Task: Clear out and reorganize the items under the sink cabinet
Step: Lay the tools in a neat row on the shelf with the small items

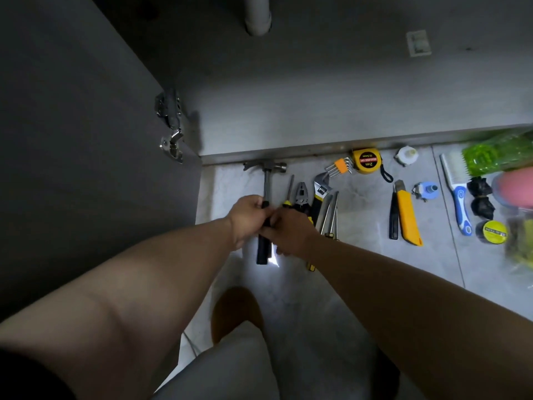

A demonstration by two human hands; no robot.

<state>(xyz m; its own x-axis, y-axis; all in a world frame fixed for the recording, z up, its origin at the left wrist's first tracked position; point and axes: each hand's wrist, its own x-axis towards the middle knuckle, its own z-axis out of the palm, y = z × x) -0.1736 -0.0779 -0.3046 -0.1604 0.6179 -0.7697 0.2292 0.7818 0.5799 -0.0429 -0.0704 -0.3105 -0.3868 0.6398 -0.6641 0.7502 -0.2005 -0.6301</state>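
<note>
A claw hammer point(267, 180) with a steel head and black grip lies on the floor tiles, its head against the cabinet base. My left hand point(248, 217) grips the black handle near its top. My right hand point(288, 229) meets it from the right, its fingers curled at the same handle, and covers the handles of the tools beside it. Next to the hammer lie a yellow-handled screwdriver point(290, 192), pliers point(301, 196) and an adjustable wrench point(321, 187). The cabinet floor point(317, 96) under the sink is bare.
The open cabinet door point(86, 140) with its hinges stands at the left. A drain pipe point(258, 15) hangs at the top. Rightwards on the tiles lie hex keys point(341, 166), a tape measure point(367, 161), a yellow utility knife point(406, 215), a brush point(457, 192) and a green bottle point(499, 153).
</note>
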